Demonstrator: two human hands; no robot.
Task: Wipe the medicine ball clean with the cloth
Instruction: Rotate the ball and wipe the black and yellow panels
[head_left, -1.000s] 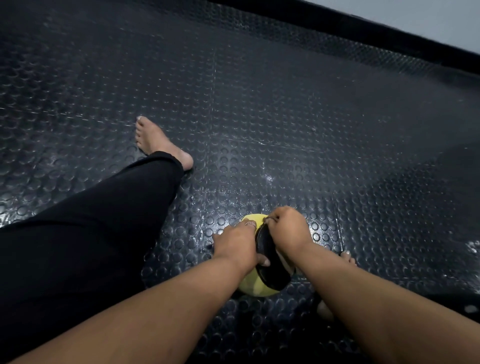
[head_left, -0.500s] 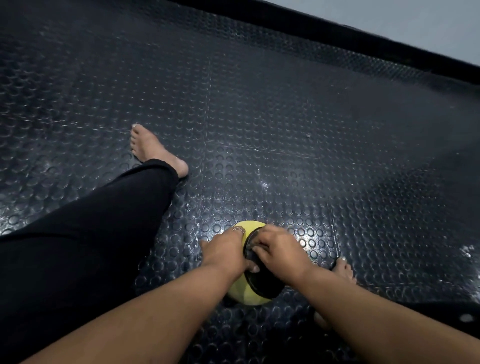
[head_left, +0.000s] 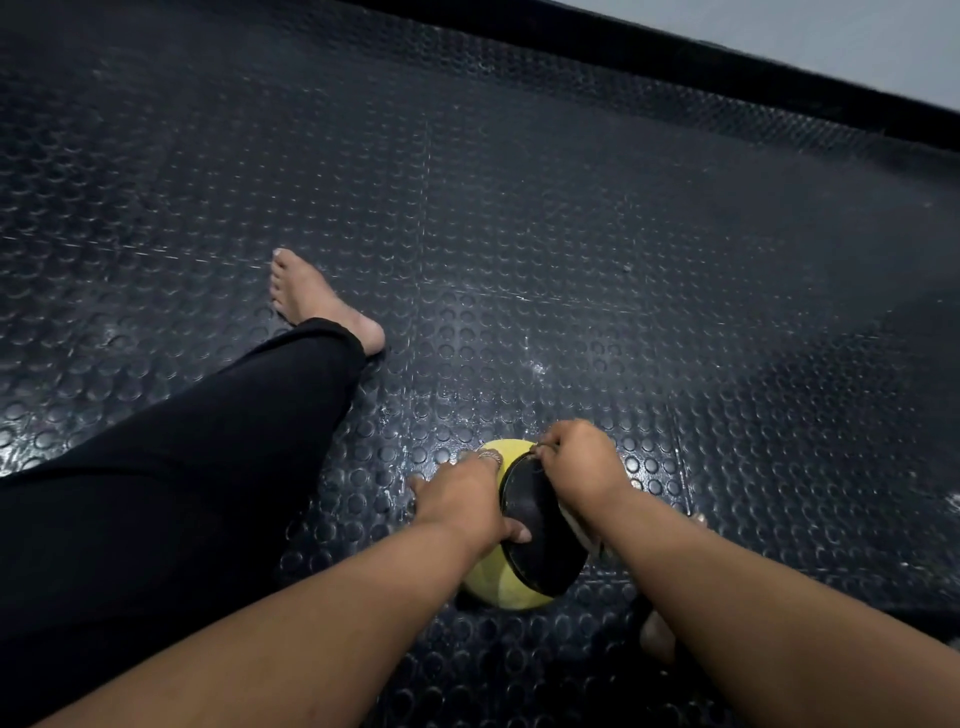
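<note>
— Two hands on one ball, is that right?

— Yes. The round yellow medicine ball with a black circular panel (head_left: 524, 582) sits on the black studded rubber floor (head_left: 519, 260), between the two forearms. The left hand (head_left: 465, 499) lies over its left side, fingers spread and bent round the curve, thumb touching the black panel.

— And the right hand?

— The right hand (head_left: 582, 467) is on the ball's far upper right, fingers curled tight, pinching something thin at the panel's top edge. A pale bit of cloth (head_left: 579, 530) shows just under that wrist, against the ball; whether the fingers hold that same cloth, I cannot tell.

— What lies around them?

— Left of the left hand, a leg in black trousers (head_left: 182, 493) stretches away, ending in a bare foot (head_left: 311, 296) flat on the floor. Under the right forearm, part of the other bare foot (head_left: 657, 634) shows, just beside the ball.
</note>
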